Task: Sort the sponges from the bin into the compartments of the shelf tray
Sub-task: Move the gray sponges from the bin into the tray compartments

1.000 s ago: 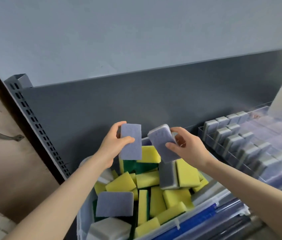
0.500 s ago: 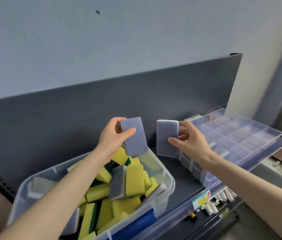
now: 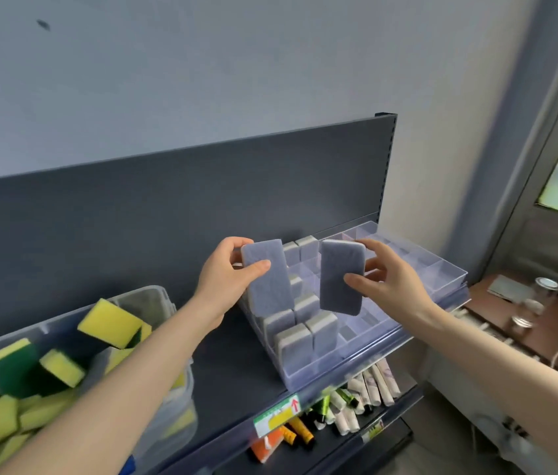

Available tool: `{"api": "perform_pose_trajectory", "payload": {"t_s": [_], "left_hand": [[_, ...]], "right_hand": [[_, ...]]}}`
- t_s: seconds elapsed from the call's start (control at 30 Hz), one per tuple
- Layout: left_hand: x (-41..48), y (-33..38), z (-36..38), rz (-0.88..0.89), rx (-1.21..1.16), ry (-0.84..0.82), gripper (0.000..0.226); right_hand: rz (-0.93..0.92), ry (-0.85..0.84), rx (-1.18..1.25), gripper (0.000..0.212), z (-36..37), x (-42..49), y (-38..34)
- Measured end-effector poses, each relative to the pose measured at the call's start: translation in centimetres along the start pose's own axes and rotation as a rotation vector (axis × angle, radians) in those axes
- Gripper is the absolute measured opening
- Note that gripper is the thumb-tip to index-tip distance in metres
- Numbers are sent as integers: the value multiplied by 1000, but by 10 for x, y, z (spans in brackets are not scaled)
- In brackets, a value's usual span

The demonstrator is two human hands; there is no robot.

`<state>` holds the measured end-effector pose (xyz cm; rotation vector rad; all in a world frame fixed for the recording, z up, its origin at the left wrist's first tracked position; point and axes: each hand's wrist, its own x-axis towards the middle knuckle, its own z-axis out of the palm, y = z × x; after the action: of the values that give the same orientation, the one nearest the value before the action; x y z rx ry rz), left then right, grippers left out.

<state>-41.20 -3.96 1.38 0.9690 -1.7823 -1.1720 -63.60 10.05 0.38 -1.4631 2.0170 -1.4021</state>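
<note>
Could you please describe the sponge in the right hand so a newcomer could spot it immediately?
Find the clear shelf tray on the dark shelf. Above it the right hand holds a grey sponge upright; unlike the left hand's sponge, it has rounded corners.

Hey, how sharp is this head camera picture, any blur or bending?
Head view: both held grey sponges and the tray look fairly sharp; the bin and yellow sponges at lower left are smeared; the wide lens bows the door frame at right.
</note>
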Motion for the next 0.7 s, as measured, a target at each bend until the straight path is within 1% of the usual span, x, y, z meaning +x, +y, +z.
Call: {"api": "perform_pose_trajectory", "payload": {"t_s": [0.1, 0.23, 0.37, 0.53, 0.7], "left_hand": [[7, -1, 30, -3, 31, -20, 30], [33, -4, 55, -14, 56, -10, 29], [69, -12, 73, -1, 77, 5, 31], [114, -21, 83, -5, 54, 38, 35], [149, -31, 85, -3, 69, 3, 32]], "right_hand": [[35, 14, 28, 49, -15, 9, 26], [102, 35, 79, 40, -22, 31, 59], [136, 28, 78, 40, -22, 60, 83], [108, -48, 46, 47, -20, 108, 90], [66, -66, -18, 43, -14, 149, 93]]}}
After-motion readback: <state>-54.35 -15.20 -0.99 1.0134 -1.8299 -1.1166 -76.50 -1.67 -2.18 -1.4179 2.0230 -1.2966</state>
